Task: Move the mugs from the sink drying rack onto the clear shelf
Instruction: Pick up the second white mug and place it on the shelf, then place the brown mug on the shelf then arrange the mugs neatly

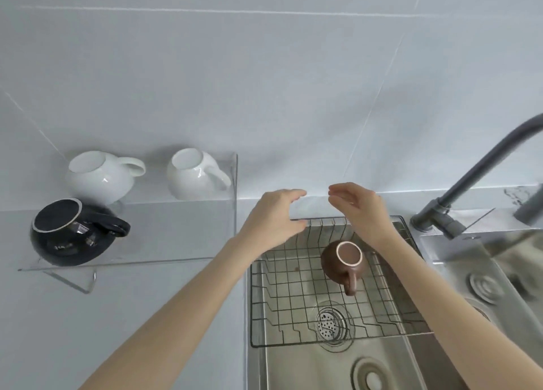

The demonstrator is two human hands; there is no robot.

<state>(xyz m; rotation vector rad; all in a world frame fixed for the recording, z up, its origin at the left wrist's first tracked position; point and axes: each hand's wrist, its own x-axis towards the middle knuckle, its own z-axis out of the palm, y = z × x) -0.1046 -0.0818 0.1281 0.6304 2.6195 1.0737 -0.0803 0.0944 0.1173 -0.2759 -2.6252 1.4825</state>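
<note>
A brown mug (342, 261) stands upside down in the wire drying rack (282, 286) set in the sink, its handle pointing toward me. On the clear shelf (164, 237) at the left stand three upturned mugs: two white ones (100, 178) (195, 175) at the back and a black one (70, 232) at the front left. My left hand (273, 216) hovers open over the rack's far left corner. My right hand (361, 207) hovers open above the rack's far edge, just beyond the brown mug. Neither hand touches a mug.
A dark grey faucet (470, 184) rises at the right behind a second steel basin (484, 272). A drain strainer (330, 323) lies under the rack. A tiled wall stands behind, and grey countertop (88, 331) runs below the shelf.
</note>
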